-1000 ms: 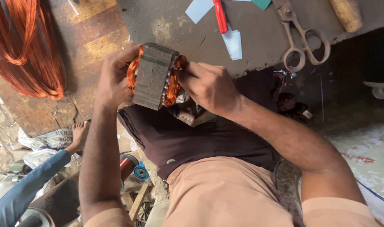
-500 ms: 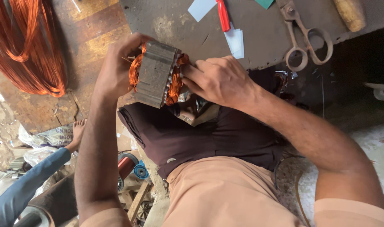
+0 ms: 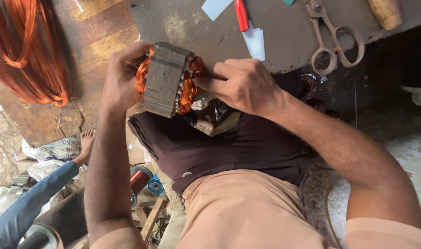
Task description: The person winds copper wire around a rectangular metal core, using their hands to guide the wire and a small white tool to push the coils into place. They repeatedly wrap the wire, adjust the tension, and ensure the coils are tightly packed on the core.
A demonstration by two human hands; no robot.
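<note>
Since a moment ago, our hands have lifted the grey ridged metal motor block (image 3: pixel 166 78) a little higher and tipped it more to one side. It sits in the air above our dark brown cloth-covered lap (image 3: pixel 229 143), just in front of the flat, scratched grey work board (image 3: pixel 284 37).

Our left hand (image 3: pixel 120 76) wraps around the far side of the block, fingers curled on it. Our right hand (image 3: pixel 243 85) pinches the shiny orange copper wire coils (image 3: pixel 189 90) that bulge out of the block's near end.

On the board we see rusty old metal scissors (image 3: pixel 332 41) with round loops, a smooth red tool handle (image 3: pixel 242 14), small pale blue paper slips (image 3: pixel 255 41), and a rough wooden handle (image 3: pixel 385 13). A big loose bundle of thin orange copper wire (image 3: pixel 26 50) hangs at the left. Below it, another person's bare foot (image 3: pixel 86 145) and blue sleeve (image 3: pixel 30 198) show.
</note>
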